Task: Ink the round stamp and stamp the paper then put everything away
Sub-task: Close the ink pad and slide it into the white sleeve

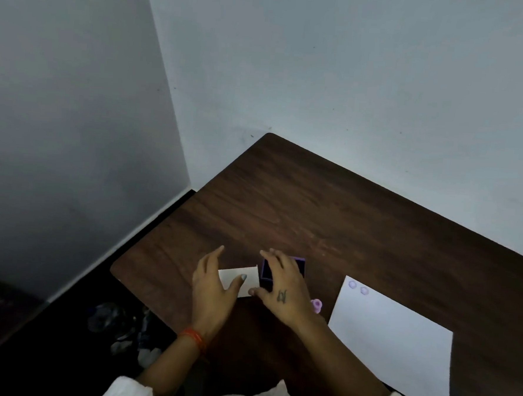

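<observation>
Right hand [282, 294] partly hides purple ink box [267, 274].

1. The right hand [282, 288] covers much of the purple box [268, 273]; what it holds cannot be told.
2. The round stamp [316, 305] shows only as a small pink-purple shape past the right hand's edge; its form is unclear.
3. The left hand [214, 290] hides part of the white card [249, 275].
4. The paper [398, 344] bears 2 faint purple marks [358, 288], too small to read.
5. The paper's near corner is cut off by the lower edge.
6. Dim objects on the floor [123, 327] are too dark to identify.
</observation>
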{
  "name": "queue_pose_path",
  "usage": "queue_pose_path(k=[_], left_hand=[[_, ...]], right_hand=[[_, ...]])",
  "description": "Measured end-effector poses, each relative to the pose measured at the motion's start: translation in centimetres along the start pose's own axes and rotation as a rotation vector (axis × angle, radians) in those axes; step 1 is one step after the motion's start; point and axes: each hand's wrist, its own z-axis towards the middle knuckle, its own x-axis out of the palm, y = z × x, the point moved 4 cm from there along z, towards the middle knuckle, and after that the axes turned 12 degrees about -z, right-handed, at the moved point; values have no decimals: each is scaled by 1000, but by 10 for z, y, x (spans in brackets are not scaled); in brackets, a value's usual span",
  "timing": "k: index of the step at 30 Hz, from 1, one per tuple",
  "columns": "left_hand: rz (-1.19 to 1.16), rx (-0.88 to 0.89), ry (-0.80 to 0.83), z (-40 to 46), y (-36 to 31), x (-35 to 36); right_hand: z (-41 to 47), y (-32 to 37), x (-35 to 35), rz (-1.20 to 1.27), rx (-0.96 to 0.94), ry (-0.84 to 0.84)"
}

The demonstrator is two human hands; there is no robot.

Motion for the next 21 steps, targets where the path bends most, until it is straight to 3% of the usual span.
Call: queue_pose_path(k=[4, 9, 21], left_hand=[[133, -162, 47, 3, 28, -9], [220, -222, 80, 3, 39, -8], [119, -213, 44, 0, 31, -7]], right_hand=[[12, 6, 22, -165, -103, 134], [20, 7, 37, -313, -174, 250], [15, 12, 28, -324, -237, 137]])
